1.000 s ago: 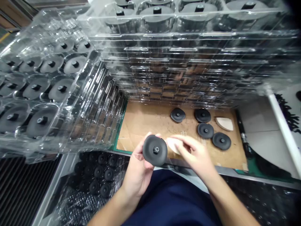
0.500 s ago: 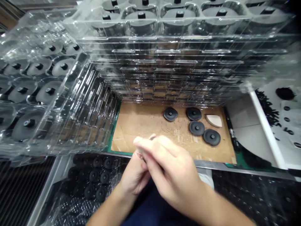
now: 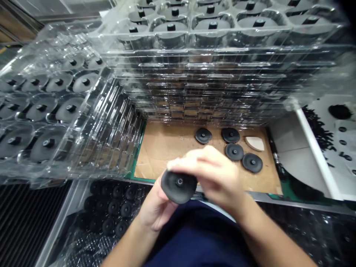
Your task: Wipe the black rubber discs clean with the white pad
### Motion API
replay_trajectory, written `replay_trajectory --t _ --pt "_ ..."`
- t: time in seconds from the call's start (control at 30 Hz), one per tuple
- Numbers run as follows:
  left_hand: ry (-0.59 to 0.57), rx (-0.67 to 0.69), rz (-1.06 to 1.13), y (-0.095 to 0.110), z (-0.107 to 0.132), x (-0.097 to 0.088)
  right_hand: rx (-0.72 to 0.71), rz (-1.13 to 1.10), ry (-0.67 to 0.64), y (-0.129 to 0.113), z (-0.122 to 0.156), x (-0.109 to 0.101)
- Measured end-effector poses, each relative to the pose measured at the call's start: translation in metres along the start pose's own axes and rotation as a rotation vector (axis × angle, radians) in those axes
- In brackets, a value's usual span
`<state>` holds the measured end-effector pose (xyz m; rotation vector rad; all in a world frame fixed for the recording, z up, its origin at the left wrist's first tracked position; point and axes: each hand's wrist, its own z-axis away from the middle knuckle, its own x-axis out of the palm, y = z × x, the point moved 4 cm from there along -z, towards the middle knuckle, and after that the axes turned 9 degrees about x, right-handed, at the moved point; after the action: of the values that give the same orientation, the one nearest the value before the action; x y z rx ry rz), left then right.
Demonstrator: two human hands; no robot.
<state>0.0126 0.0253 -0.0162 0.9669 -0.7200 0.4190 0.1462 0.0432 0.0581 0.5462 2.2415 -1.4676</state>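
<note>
A dark, rounded disc-shaped part [image 3: 178, 192] with a small round stud in its middle is held over the front edge of the bench, its studded face toward me. My left hand [image 3: 154, 209] grips it from the left and below, its fingers partly hidden behind the disc. Along the disc's upper edge lie the fingers of my right hand [image 3: 219, 172], closed against it and slightly blurred; its thumb is hidden. Several similar discs [image 3: 234, 152] rest on the cardboard [image 3: 158, 148] beyond my hands, beside a pale wedge-shaped piece [image 3: 254, 143].
Tall stacks of clear plastic trays [image 3: 194, 66] filled with similar parts stand at the back, with more trays [image 3: 69, 107] at left. A white divider [image 3: 319, 152] borders the right side. Below the bench edge at left sits a tray of black discs [image 3: 114, 207].
The disc, mostly covered by both hands before, now shows its studded face. My right hand has shifted right and opened out from around my left hand. The view has moved slightly.
</note>
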Motion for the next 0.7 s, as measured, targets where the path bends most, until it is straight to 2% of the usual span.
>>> replay_trajectory --t 0.1,0.13,0.23,0.33,0.4,0.43,0.5,0.53,0.57,0.63,0.7 --pt "-0.080 -0.006 0.128 0.002 0.005 0.003 0.430 -0.058 0.009 0.047 0.013 0.011" --pt "-0.094 -0.003 0.160 0.003 0.006 0.004 0.514 -0.020 0.010 0.061 0.023 0.016" --pt "-0.094 0.013 0.199 0.006 0.009 0.004 0.534 0.047 -0.036 0.088 0.055 0.036" --pt "-0.111 -0.002 0.221 0.007 0.014 0.004 0.522 0.071 -0.051 0.097 0.074 0.044" --pt "-0.142 -0.010 0.217 0.006 0.017 0.005 0.535 0.088 -0.010 0.086 0.072 0.035" --pt "-0.159 -0.014 0.207 0.005 0.019 0.006 0.536 0.096 0.031 0.075 0.067 0.026" --pt "-0.177 -0.029 0.176 0.001 0.023 0.008 0.446 0.104 0.115 0.040 0.054 0.008" --pt "-0.171 -0.035 0.152 -0.001 0.025 0.008 0.295 0.107 0.156 0.018 0.046 0.000" --pt "-0.160 -0.035 0.123 -0.002 0.027 0.009 0.097 0.114 0.141 -0.006 0.041 -0.004" --pt "-0.130 -0.015 0.067 -0.003 0.032 0.009 -0.152 0.185 0.055 -0.039 0.036 -0.007" --pt "-0.120 0.010 0.037 -0.002 0.038 0.008 -0.155 0.331 -0.008 -0.053 0.036 -0.006"
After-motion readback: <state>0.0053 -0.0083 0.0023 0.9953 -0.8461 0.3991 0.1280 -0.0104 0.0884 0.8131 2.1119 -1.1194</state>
